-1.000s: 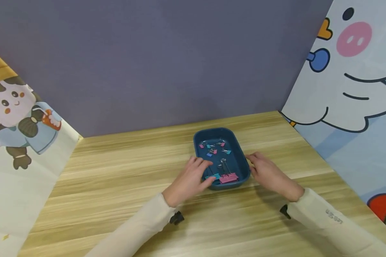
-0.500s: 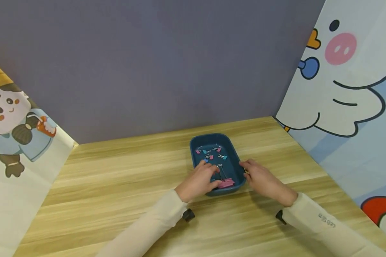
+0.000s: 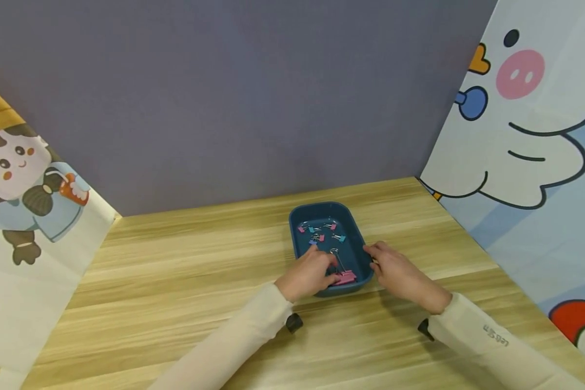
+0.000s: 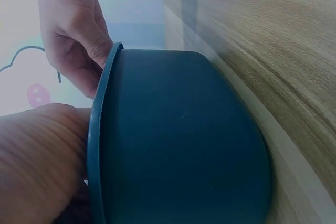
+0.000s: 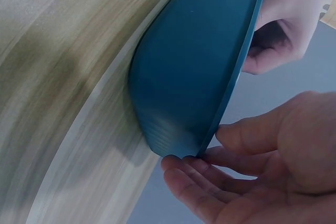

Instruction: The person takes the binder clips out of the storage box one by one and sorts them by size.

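A dark teal tray rests on the table with binder clips inside. My left hand reaches over its near left rim, fingers bent down beside a large pink binder clip. The large teal clip lies hidden beneath that hand, and whether the fingers pinch a clip does not show. In the left wrist view the tray wall conceals the fingertips. My right hand holds the tray's right rim; in the right wrist view its thumb lies on the rim with fingers along the outside.
Several small pink, teal and blue binder clips, among them a teal clip, lie in the tray's far half. The wooden table meets a grey back panel and cartoon-printed side panels.
My left hand has moved right and deeper into the tray, covering the large teal clip and nearing the pink one. The right hand stays at the rim. The head view has shifted slightly.
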Demonstrator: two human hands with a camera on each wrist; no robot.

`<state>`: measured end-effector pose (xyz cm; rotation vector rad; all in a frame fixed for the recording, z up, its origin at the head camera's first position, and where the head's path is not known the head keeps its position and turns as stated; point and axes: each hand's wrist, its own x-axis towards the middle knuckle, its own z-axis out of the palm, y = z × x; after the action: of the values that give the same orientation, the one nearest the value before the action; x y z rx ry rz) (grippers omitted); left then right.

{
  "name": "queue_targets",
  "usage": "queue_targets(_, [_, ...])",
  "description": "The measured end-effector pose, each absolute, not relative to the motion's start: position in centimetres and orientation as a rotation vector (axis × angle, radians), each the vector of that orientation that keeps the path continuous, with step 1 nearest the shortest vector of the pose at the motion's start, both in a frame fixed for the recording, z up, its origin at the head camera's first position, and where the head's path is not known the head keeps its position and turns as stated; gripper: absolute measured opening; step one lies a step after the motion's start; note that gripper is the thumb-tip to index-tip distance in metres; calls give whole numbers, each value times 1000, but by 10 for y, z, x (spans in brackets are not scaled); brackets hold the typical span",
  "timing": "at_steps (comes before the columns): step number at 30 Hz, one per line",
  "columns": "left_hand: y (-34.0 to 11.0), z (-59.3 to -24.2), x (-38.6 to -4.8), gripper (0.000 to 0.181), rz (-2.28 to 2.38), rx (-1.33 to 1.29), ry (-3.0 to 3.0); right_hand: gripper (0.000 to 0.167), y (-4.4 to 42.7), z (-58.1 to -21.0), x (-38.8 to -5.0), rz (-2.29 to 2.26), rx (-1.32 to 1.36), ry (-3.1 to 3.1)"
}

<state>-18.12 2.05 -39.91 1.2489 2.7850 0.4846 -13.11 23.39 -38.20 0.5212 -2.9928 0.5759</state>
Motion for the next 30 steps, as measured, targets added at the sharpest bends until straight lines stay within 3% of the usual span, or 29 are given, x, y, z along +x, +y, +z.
queue_targets(30, [29, -392, -186, 11, 575, 1217, 2595, 40, 234, -384, -131, 533, 502, -2998])
